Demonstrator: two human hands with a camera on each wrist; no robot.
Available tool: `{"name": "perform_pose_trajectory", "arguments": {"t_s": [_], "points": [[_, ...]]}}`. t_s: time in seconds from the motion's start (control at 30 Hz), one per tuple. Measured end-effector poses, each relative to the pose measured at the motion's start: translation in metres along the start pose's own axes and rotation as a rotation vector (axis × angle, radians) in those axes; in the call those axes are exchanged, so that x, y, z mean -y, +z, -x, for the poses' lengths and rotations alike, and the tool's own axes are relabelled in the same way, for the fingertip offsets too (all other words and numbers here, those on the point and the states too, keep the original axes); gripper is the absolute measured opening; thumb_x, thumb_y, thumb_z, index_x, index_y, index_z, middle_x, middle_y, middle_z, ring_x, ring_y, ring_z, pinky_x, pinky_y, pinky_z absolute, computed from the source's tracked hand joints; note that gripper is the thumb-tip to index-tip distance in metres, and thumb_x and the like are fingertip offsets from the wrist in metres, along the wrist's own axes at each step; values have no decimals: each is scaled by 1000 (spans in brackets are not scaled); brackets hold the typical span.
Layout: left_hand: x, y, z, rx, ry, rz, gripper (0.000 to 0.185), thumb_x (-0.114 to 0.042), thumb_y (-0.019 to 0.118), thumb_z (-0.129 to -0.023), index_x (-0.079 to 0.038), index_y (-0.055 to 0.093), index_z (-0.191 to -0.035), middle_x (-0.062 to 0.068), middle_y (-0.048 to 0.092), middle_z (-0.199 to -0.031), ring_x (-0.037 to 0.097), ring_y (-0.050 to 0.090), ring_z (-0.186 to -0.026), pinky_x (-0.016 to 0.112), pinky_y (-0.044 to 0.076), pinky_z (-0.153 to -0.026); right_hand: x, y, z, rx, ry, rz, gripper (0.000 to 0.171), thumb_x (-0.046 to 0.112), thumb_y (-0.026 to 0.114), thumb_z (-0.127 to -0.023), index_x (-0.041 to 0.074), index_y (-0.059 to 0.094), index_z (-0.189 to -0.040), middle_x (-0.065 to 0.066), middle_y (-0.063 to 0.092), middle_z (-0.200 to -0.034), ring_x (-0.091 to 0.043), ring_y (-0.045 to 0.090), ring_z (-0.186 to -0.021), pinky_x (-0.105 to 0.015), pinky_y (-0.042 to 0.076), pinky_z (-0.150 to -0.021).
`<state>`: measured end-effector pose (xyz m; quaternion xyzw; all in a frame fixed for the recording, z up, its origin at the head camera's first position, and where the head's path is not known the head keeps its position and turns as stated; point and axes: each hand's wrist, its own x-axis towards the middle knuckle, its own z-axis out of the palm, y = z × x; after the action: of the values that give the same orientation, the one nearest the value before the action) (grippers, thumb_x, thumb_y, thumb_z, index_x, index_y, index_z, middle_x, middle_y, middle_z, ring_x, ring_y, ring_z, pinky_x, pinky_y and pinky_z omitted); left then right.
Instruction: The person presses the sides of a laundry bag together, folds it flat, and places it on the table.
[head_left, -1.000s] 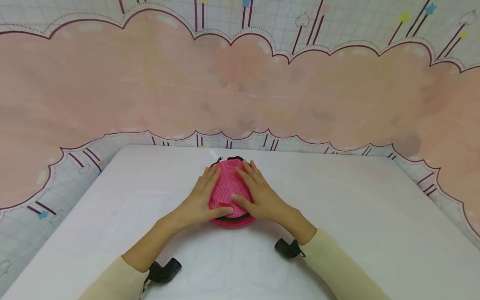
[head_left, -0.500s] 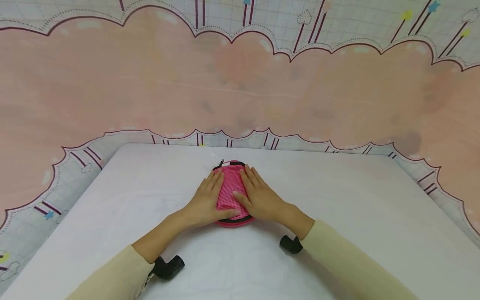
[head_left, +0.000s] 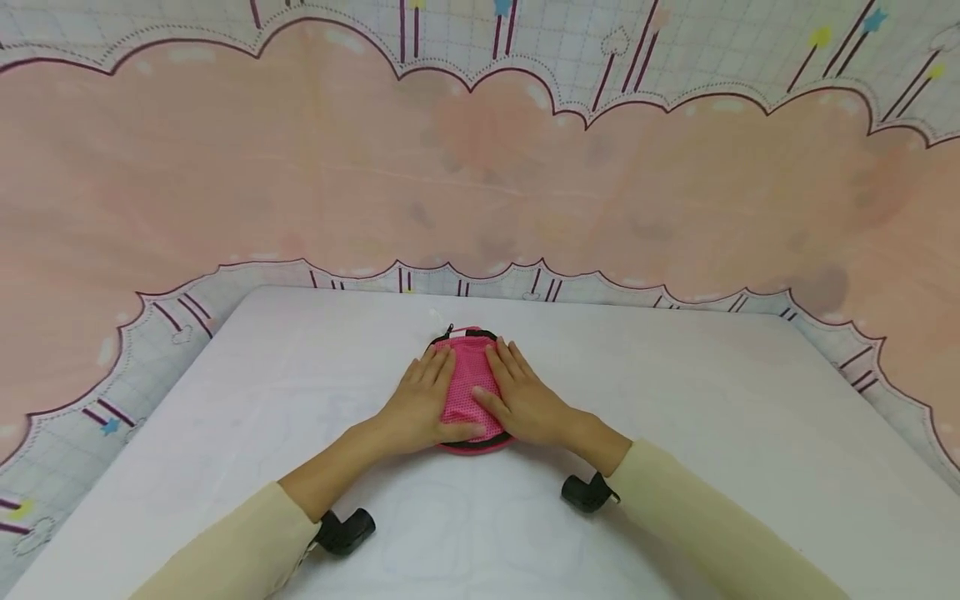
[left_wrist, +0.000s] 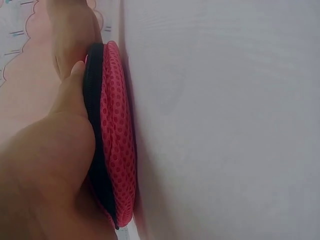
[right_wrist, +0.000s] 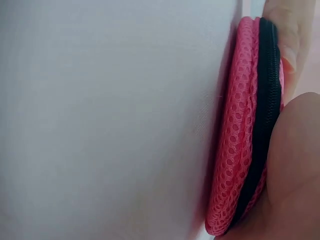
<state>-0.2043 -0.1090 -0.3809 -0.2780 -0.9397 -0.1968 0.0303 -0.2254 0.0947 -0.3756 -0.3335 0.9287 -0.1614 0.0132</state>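
A pink mesh zippered pouch (head_left: 468, 387) lies flat on the white table, with a black zipper band round its edge and the zipper pull at its far left. My left hand (head_left: 420, 404) presses on its left side with fingers stretched forward and thumb along the near edge. On the right side rests my right hand (head_left: 528, 404), its fingers straight and its thumb across the mesh. Both wrist views show the squashed side of the pouch (left_wrist: 117, 135) and its black zipper (right_wrist: 267, 85). Whatever the pouch may contain is hidden.
The white table (head_left: 675, 400) spreads out round the pouch. Behind it hangs a peach and white patterned cloth (head_left: 465, 183). Black wrist-worn devices (head_left: 345, 532) stick out at both cream sleeves (head_left: 232, 542).
The pouch has become flatter and lower under both hands. Its far edge has come nearer to me, showing more of the black zipper and a white patch. The hands have stayed on it.
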Motion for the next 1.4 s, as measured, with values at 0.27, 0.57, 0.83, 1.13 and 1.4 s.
{"name": "perform_pose_trajectory", "arguments": {"t_s": [0.27, 0.57, 0.83, 1.13, 1.4], "points": [[3, 1, -4, 5, 13, -63, 106, -57, 65, -83, 14, 18, -145, 31, 18, -151, 46, 8, -140, 58, 12, -111, -4, 2, -2, -9, 0, -36, 71, 38, 38, -102, -10, 12, -148, -26, 4, -156, -40, -1, -143, -45, 4, -115], [4, 2, -7, -11, 35, -38, 103, -53, 67, -84, 16, 19, -144, 33, 19, -150, 48, 8, -140, 61, 13, -109, -8, 5, -4, -32, 26, -79, 72, 40, 39, -102, -7, 11, -149, -24, 2, -156, -38, -2, -143, -44, 4, -115], [4, 3, -6, 10, 5, -13, 106, -56, 66, -82, 14, 17, -145, 31, 16, -151, 46, 6, -141, 59, 9, -110, -8, 5, -3, -30, 30, -122, 71, 38, 41, -102, -6, 12, -149, -23, 2, -156, -38, -1, -143, -45, 4, -115], [1, 4, -5, 3, -7, -27, 103, -56, 64, -84, 14, 20, -145, 31, 18, -151, 46, 8, -140, 59, 10, -110, -7, 8, -1, -27, 49, -186, 72, 38, 42, -101, -4, 10, -150, -21, -1, -157, -38, -5, -143, -48, 4, -114], [-1, 7, -2, -8, 2, -36, 104, -56, 65, -83, 14, 20, -145, 33, 17, -150, 48, 9, -139, 61, 12, -109, -5, 10, 2, -17, 52, -186, 72, 37, 41, -102, -5, 10, -150, -23, -2, -157, -38, -5, -143, -49, 4, -114]]}}
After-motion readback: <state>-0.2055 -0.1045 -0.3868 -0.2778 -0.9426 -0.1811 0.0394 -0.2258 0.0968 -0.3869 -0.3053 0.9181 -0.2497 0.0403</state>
